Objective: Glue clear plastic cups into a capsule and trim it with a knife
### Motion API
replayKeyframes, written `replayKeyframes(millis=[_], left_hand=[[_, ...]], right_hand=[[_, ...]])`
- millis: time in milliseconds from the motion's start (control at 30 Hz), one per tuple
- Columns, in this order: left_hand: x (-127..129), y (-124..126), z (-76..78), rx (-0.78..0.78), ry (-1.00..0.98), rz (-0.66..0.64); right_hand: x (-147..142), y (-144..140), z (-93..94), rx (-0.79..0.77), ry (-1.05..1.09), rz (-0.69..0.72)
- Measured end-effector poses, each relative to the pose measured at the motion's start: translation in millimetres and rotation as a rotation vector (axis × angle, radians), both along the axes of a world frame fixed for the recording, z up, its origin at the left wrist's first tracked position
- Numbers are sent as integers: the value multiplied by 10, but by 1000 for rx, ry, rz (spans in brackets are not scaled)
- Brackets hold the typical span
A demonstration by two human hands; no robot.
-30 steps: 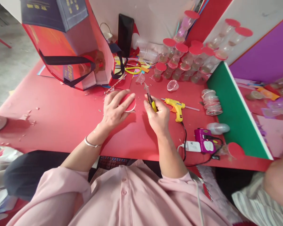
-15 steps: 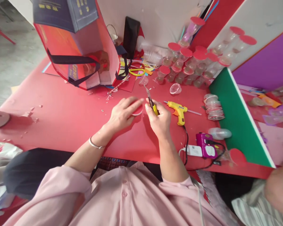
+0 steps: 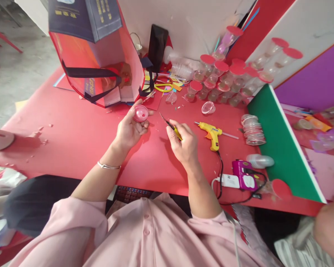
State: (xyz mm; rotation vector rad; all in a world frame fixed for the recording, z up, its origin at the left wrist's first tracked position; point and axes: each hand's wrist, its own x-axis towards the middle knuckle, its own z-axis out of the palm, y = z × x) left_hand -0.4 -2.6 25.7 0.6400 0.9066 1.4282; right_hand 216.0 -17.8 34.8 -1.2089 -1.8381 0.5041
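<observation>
My left hand is turned palm up and holds a small clear plastic cup by its rim and side. The cup looks pink against the table, with a small round mark or hole at its base. A thin-bladed tool with a black-and-yellow handle is gripped in my right hand. Its tip points up and left toward the cup, apart from it. Whether it is scissors or a knife I cannot tell. A second clear cup lies beyond the hands, and another cup rests farther right.
Right of my hands lies a yellow glue gun, its cord running to a purple power adapter. Stacked lids stand by a green divider. Several red-capped cup pairs fill the back. A large bag stands back left.
My left hand has turned from palm down to palm up and moved left, bringing the cup into view. The tool has drawn down and left with my right hand, its tip tilting left.
</observation>
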Motion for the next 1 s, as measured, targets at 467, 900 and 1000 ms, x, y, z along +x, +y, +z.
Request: replayKeyframes(millis=[467, 900, 1000], left_hand=[[82, -39, -51, 151, -63, -115], [133, -31, -199, 335, 126, -72], [134, -19, -220, 345, 166, -46]], right_hand=[[-30, -26, -53, 163, -177, 24], [-31, -32, -48, 196, -250, -11], [-36, -37, -49, 202, -253, -9]])
